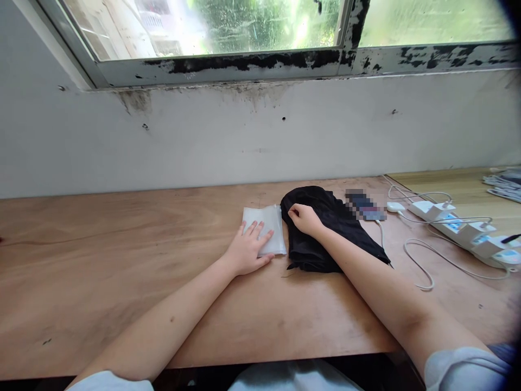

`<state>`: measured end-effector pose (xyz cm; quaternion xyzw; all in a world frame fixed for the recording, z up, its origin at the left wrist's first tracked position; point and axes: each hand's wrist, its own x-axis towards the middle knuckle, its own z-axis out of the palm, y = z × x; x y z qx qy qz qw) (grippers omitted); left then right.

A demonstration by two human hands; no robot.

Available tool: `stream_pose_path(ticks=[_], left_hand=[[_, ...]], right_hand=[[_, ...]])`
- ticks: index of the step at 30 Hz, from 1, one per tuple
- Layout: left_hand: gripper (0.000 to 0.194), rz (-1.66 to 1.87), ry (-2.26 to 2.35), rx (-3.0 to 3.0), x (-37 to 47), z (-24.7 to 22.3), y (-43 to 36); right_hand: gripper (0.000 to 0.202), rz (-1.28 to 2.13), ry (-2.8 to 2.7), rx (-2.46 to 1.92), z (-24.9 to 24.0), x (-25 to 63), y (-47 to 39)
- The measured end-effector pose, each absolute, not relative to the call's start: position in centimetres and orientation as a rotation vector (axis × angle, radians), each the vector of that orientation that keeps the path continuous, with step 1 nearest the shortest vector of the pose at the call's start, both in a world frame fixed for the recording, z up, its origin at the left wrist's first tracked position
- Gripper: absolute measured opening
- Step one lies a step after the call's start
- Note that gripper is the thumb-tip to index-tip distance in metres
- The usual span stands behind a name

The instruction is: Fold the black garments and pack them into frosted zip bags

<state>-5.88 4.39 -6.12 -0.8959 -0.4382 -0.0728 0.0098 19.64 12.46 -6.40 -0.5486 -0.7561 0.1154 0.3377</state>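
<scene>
My left hand lies flat with spread fingers on a frosted, whitish plastic zip bag on the table. The thumb rests on the wood just below the bag's lower edge. A zip strip runs down the bag's right side. Right beside it is a black cloth item, crumpled, its exact kind unclear. Over the upper left part of this cloth is my right hand, fingers curled and pressed together near the zip's top end. What those fingers hold, if anything, is hidden.
A blurred-out phone lies right of the black cloth, with a white cable nearby. Farther right is a white power strip with several plugs. The wooden table meets a white wall below a window.
</scene>
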Motion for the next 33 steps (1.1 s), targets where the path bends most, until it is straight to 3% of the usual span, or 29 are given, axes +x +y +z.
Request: stream_pose_path(ticks=[7,11,14,16,18,21,23,27,30,33], left_hand=[[0.058,-0.335,-1.299,-2.94,-6.3,-6.4,4.8],[0.056,-0.871,-1.303,-2.943,-6.8,-6.0,4.3],[0.059,-1.232,-1.55,-2.796,-6.4,-5.9,3.6],[0.061,-1.304,-1.735,-2.691,-5.8,-5.9,3.4],[0.05,-1.326,-1.83,-2.653,-5.3,-5.9,3.4],[0.028,-1.263,-1.86,-2.689,-4.8,-5.5,3.6],[0.023,-1.153,-1.893,-2.701,-4.7,-5.0,3.5],[0.041,-0.748,-1.997,-2.884,-4.6,-3.3,2.7],[0.067,-0.464,-1.901,-3.131,-4.7,-1.8,1.9],[0.055,-0.335,-1.898,-3.172,-5.2,-0.4,1.8]], right_hand=[[0.017,0.535,-1.785,-1.296,-2.8,17.4,11.0],[0.017,0.686,-1.751,-1.268,-1.7,13.6,9.8],[0.023,0.861,-1.874,-1.217,-1.3,11.8,9.9],[0.026,0.753,-2.044,-1.212,-0.9,12.2,10.6],[0.026,0.439,-2.208,-1.283,-0.2,14.2,11.6],[0.045,0.154,-2.32,-1.634,0.5,18.9,13.4],[0.069,0.272,-2.354,-1.881,0.5,22.0,14.5],[0.107,0.691,-2.502,-1.664,-0.8,25.6,15.9],[0.11,0.698,-2.465,-1.417,-1.8,26.5,16.4],[0.093,0.688,-2.427,-1.318,-2.0,26.8,16.7]])
